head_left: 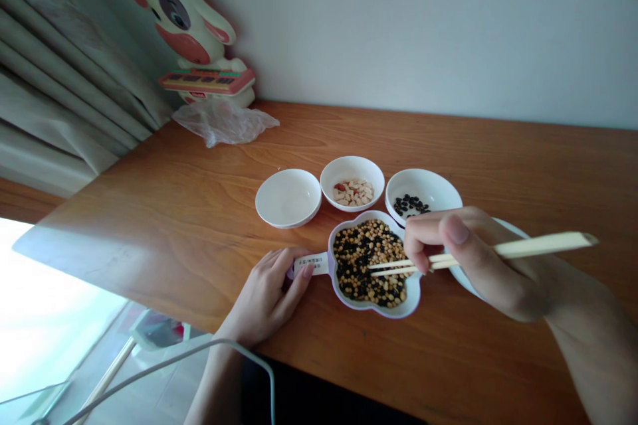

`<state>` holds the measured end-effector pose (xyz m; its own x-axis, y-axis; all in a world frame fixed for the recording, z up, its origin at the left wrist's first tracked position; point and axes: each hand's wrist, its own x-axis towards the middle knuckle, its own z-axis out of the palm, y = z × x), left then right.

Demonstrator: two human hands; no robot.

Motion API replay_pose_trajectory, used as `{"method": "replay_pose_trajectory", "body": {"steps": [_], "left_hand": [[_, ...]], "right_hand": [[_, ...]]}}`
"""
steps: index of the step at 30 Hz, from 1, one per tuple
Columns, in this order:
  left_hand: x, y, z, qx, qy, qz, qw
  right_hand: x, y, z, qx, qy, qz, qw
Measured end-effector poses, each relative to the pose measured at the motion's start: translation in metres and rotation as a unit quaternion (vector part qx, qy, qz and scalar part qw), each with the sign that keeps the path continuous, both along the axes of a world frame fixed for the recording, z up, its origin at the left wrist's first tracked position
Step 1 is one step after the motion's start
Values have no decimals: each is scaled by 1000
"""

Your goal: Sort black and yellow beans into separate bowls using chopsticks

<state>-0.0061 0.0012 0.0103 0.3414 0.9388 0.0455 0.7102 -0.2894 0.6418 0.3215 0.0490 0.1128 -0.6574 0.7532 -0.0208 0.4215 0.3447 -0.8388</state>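
— Chopsticks (478, 254), pale bamboo or wood, squared at the thick end: the right hand (468, 259) is closed around them, thumb laid over the top, tips together over the mixed beans.

— And the dish under them?

— A lobed white dish (411, 304), glossy, with a lilac edge and a short flat handle. It sits on the wooden table (498, 159) near the front edge, filled with small round yellow beans and shiny black ones mixed. The left hand (266, 295) rests beside it, fingertips pinching the handle.

— Any writing?

— A white label on the handle carries small dark print, too small to read.

— What lies around it?

— Three round white bowls just behind: the left bowl (288, 197) smooth and bare, the middle bowl (351, 180) with pale peanuts, some red-skinned, the right bowl (423, 194) with a few black beans. Farther back, a crumpled clear plastic bag (223, 122) and a cartoon cow figure (189, 26) against the wall.
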Motion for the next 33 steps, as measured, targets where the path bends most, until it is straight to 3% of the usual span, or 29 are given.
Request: {"method": "replay_pose_trajectory", "body": {"steps": [16, 22, 30, 33], "left_hand": [[-1, 0, -1, 3, -2, -3, 1000], [0, 0, 0, 3, 0, -2, 1000], [-1, 1, -3, 5, 10, 0, 1000], [-1, 0, -2, 9, 12, 1, 1000]], "right_hand": [[-1, -2, -2, 33, 18, -19, 999], [13, -1, 5, 28, 75, -42, 996], [61, 7, 17, 93, 104, -229, 964], [66, 7, 23, 152, 54, -273, 948]]}}
